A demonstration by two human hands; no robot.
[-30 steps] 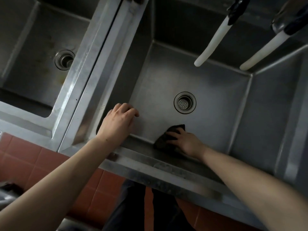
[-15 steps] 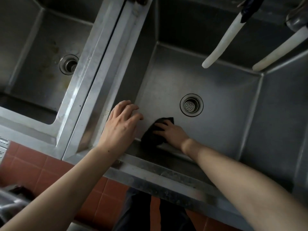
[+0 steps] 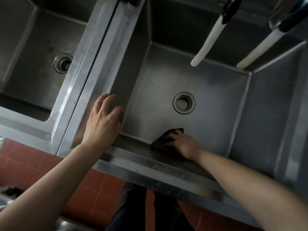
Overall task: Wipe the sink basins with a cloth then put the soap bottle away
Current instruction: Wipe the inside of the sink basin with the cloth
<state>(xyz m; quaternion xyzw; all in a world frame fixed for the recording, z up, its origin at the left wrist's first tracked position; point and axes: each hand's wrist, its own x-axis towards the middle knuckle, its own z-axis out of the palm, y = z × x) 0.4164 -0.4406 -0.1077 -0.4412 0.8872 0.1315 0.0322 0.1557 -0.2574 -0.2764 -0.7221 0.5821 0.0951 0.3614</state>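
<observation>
Two steel sink basins lie below me. In the right basin, my right hand presses a dark cloth against the floor where it meets the near wall, with its fingers curled over the cloth. The round drain lies beyond the cloth. My left hand rests with loose, spread fingers on the near left corner of that basin's rim and holds nothing. The left basin has its own drain. No soap bottle is in view.
Two white faucet spouts with dark bases hang over the back of the right basin. A steel divider separates the basins. Red floor tiles and my dark trouser legs show below the front rim.
My right hand has slid the cloth left and then back to the right along the near edge of the basin floor. My left hand has spread its fingers and shifted slightly on the rim corner.
</observation>
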